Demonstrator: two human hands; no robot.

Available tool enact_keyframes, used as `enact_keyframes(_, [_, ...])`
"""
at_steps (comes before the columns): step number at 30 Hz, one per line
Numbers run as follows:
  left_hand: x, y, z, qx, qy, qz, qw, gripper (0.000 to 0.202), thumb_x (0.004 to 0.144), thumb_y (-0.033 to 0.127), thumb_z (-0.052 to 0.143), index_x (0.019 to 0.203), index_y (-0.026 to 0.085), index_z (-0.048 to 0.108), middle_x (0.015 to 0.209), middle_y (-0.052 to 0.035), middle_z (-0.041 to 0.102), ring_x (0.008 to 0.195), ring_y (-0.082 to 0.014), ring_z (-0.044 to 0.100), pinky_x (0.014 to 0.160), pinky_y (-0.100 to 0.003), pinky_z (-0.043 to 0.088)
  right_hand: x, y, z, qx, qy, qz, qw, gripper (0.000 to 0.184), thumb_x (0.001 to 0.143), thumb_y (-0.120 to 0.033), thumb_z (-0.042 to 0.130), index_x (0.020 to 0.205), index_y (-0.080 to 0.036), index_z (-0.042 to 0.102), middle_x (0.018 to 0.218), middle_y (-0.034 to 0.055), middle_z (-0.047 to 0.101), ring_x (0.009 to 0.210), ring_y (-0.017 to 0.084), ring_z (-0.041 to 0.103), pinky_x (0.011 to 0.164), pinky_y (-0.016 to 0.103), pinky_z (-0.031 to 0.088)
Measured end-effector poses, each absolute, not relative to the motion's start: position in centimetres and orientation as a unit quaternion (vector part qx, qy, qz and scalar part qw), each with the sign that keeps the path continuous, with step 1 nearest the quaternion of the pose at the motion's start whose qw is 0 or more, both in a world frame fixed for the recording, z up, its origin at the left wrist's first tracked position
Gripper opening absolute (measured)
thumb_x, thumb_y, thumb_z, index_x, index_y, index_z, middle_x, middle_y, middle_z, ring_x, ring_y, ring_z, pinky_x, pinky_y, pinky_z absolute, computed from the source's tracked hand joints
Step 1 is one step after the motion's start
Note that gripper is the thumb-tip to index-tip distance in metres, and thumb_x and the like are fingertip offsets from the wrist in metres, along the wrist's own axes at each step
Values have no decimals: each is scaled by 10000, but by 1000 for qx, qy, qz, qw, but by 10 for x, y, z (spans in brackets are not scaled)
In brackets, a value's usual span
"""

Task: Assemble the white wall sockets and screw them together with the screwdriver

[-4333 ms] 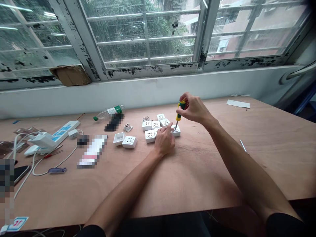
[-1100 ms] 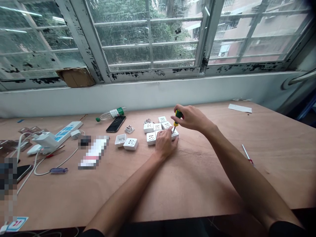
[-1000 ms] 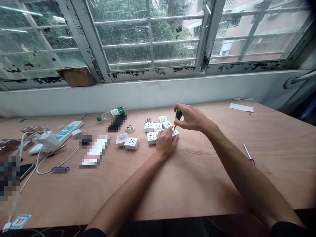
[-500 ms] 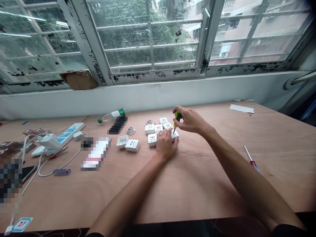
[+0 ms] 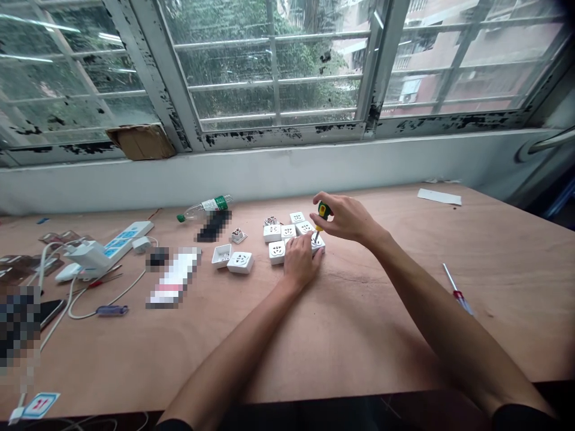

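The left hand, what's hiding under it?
The left hand lies over white wall sockets, one showing beside it, another past the fingertips. Whatever lies right under the palm is covered, so I can't see it.

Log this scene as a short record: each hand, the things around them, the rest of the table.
Left hand: rests on white sockets
Right hand: holds a green-and-yellow screwdriver, tip on a socket
Nearby: open socket box, loose socket
Rest: plastic bottle, power strip, red-handled screwdriver, paper strip, all on a wooden table
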State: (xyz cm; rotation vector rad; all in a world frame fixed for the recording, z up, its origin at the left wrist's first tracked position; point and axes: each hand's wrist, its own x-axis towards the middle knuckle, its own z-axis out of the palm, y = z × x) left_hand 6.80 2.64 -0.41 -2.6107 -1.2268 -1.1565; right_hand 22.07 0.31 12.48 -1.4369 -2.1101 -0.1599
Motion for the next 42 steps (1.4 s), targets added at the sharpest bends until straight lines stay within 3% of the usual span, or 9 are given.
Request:
enact_keyframes(3, [69,26,-4,-841,-399,-365,14,426,906,298,609,1274,150,454,1125,-128,658,1076,-285,609,963,-452,442,220,3,125,-523,-797,-47,298,303,818,-282,544,1115,-219,545,992,77,674,774,206,582,615,306,364])
enact_keyframes(8, [69,26,-3,-841,-408,-355,6,417,910,254,615,1283,176,445,1171,-119,652,1116,-277,599,987,-456,432,220,5,122,-544,-786,-60,287,243,888,-345,498,1086,-213,546,828,44,675,661,186,558,572,298,333])
enact_keyframes(14, [65,28,-4,-844,-401,-355,3,380,913,250,622,1251,168,469,1151,-119,662,1108,-278,608,980,-450,446,219,6,121,-508,-803,-47,309,275,817,-262,550,1086,-208,538,959,63,670,742,184,583,609,286,374])
enact_keyframes(19, [65,28,-6,-845,-400,-356,2,409,924,265,610,1283,158,446,1150,-130,662,1109,-282,613,968,-449,453,217,6,120,-537,-788,-66,295,271,892,-377,509,1089,-195,546,835,50,670,681,191,565,569,297,331])
enact_keyframes(23, [65,27,-6,-846,-396,-358,4,432,926,276,612,1300,158,432,1167,-125,659,1117,-275,610,987,-442,443,218,5,120,-523,-793,-56,307,279,833,-301,553,1091,-196,544,955,71,677,743,192,576,604,299,354])
enact_keyframes(29, [65,26,-6,-843,-401,-358,-1,414,923,259,616,1290,161,451,1181,-133,658,1146,-277,605,996,-446,446,217,7,118,-551,-779,-71,289,266,891,-367,492,1086,-194,541,809,49,665,650,187,556,557,294,311])
enact_keyframes(35, [65,25,-4,-844,-402,-354,-4,405,911,252,633,1267,148,470,1143,-132,671,1117,-275,616,998,-445,451,218,5,119,-514,-801,-56,303,341,786,-265,554,1119,-204,516,1003,71,664,743,185,565,591,286,346])
enact_keyframes(40, [65,26,-6,-844,-399,-358,4,425,913,255,627,1289,151,459,1179,-131,666,1097,-270,624,1019,-454,442,218,5,119,-545,-785,-73,285,266,879,-359,497,1096,-207,526,810,35,654,641,178,533,555,292,303])
enact_keyframes(42, [65,27,-6,-845,-397,-357,8,420,914,250,623,1289,152,460,1176,-128,667,1088,-268,629,1018,-453,443,217,4,120,-539,-788,-78,288,256,872,-366,512,1075,-212,532,836,37,658,658,177,540,562,290,311])
